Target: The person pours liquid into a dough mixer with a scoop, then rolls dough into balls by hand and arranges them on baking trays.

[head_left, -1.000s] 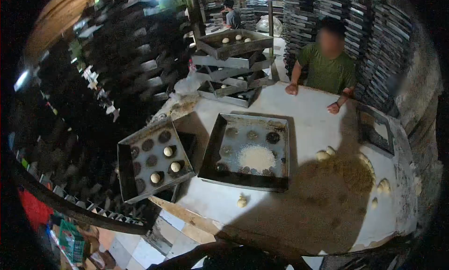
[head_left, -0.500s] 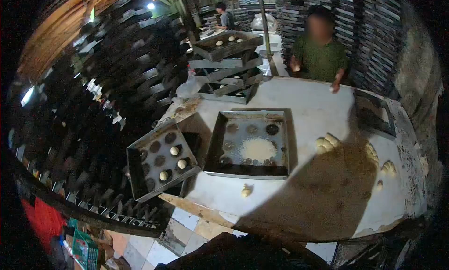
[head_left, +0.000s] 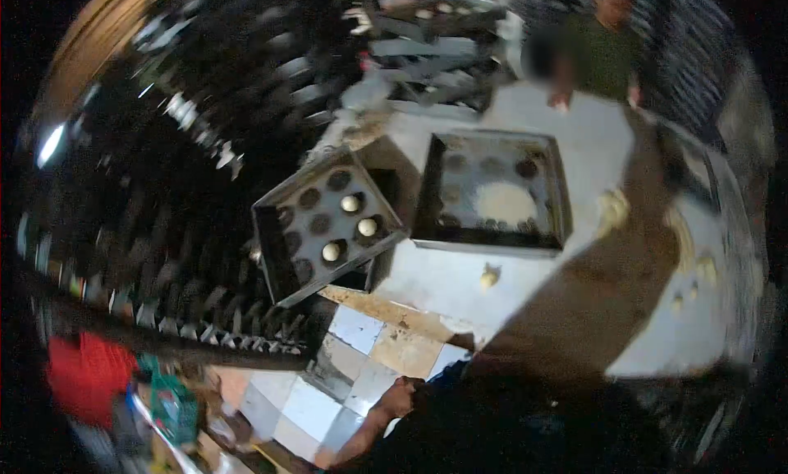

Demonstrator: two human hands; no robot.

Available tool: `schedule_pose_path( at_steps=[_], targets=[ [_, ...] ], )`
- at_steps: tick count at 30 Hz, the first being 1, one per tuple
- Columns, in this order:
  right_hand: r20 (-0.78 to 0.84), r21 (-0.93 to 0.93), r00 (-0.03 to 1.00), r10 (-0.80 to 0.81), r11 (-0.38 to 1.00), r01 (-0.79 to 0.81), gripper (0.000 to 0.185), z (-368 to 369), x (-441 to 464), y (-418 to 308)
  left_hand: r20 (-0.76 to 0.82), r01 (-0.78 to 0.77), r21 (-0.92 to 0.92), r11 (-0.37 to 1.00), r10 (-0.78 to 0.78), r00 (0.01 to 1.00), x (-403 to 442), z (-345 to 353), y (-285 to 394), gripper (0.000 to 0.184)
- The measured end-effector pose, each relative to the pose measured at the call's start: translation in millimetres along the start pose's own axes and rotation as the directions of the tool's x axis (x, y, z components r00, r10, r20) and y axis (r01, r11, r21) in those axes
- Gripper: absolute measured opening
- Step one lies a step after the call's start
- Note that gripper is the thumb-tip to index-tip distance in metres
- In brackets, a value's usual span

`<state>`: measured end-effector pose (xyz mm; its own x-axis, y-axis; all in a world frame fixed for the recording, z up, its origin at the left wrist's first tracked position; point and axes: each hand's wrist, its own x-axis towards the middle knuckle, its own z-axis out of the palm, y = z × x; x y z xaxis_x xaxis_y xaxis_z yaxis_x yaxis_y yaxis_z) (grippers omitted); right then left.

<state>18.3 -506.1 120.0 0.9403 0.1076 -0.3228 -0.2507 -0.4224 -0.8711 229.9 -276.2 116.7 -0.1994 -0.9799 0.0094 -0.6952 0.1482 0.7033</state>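
At the bottom, my left hand (head_left: 402, 396) is beside the dark clothing of my body, over the tiled floor; blur and shadow hide its fingers. My right hand is out of view. Closest on the table is a small dough piece (head_left: 489, 277). Behind it lies a square metal tray (head_left: 488, 246) with dark round marks and a pile of pale crumbs or meal (head_left: 505, 203). To its left, a second tray (head_left: 300, 293) sits at an angle with three dough balls in it, one being the nearest ball (head_left: 331, 252).
More dough pieces (head_left: 611, 214) and a dough strip (head_left: 681, 240) lie on the right of the white table (head_left: 443, 289). Stacked trays (head_left: 431, 72) stand at the back. Across the table is a person in a green shirt (head_left: 607, 59). A green crate (head_left: 174, 408) is at lower left.
My view has tilted down and turned left, so the table appears higher and further right. My left hand has come into view at the bottom. The trays keep their places on the table.
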Motion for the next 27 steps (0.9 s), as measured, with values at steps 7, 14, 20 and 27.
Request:
schedule_pose_path(
  at_steps=[7, 14, 20, 27],
  targets=[
    [-0.181, 0.044, 0.983, -0.041, 0.998, 0.049, 0.013, 19.4, -5.3, -9.5, 0.252, 0.372, -0.261, 0.891, -0.309, 0.917, -9.0, 9.6, -6.1, 0.026],
    [-0.912, 0.085, 0.393, 0.114, 0.992, -0.091, 0.013, -12.7, -90.3, 26.6, 0.539, 0.3, -0.002, 0.954, -0.252, 0.804, 134.0, -68.0, 60.7, 0.028],
    [-0.96, 0.234, -0.25, 0.125, 0.846, -0.478, 0.011, -9.0, -222.1, 131.7, 0.572, -0.405, -0.068, 0.912, 0.368, 0.733, 354.7, -31.0, 142.7, 0.059],
    [-0.625, 0.548, -0.772, 0.115, 0.769, -0.329, 0.011, 12.3, -302.6, 184.7, 0.455, -0.43, 0.184, 0.884, 0.311, 0.834, 539.6, 173.2, 142.5, 0.062]
  ],
)
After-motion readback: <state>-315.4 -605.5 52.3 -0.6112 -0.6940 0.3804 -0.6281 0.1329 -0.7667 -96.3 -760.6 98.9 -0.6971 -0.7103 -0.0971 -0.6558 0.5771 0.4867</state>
